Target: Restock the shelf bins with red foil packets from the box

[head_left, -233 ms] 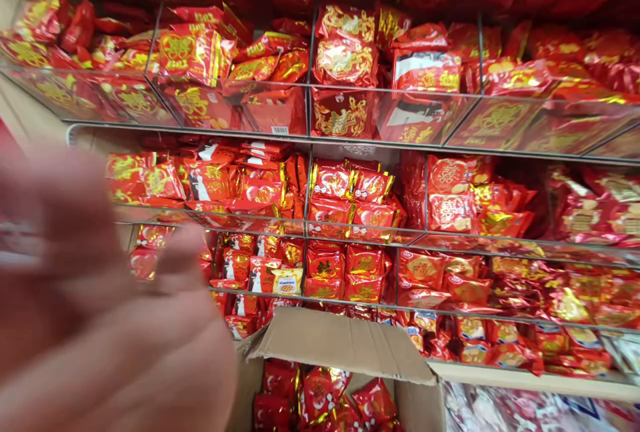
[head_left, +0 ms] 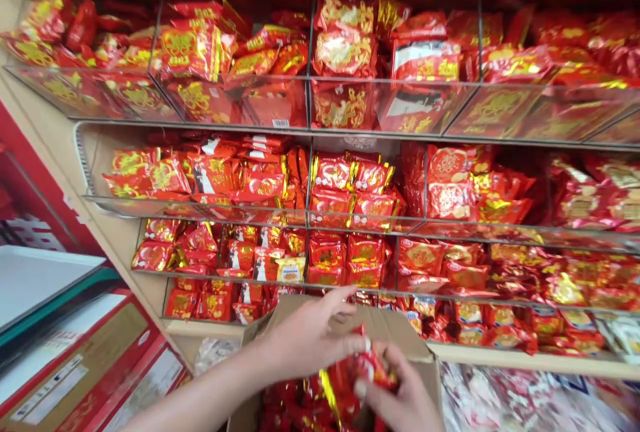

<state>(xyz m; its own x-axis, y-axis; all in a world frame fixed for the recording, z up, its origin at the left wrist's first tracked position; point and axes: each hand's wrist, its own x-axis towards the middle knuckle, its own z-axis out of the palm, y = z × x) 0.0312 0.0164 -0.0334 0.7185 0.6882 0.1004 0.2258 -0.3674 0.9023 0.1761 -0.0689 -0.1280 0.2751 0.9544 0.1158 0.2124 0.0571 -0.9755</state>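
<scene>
Presently, both hands work above an open cardboard carton (head_left: 390,327) below a tiered display rack (head_left: 240,77).
Carton, lower centre, holds red-and-gold foil packets (head_left: 295,402). Left hand (head_left: 310,342), half open with fingers spread, appears to touch the held packet, though the view is poor. Right hand (head_left: 403,395), curled, pinches a red foil packet (head_left: 373,367) just above the carton.

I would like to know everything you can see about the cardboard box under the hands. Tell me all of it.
The cardboard box is plain brown board, open on top, its flaps raised. It stands by the wooden shelf edge, filled with red foil packets. The left hand and right hand hide much of its opening.
</scene>
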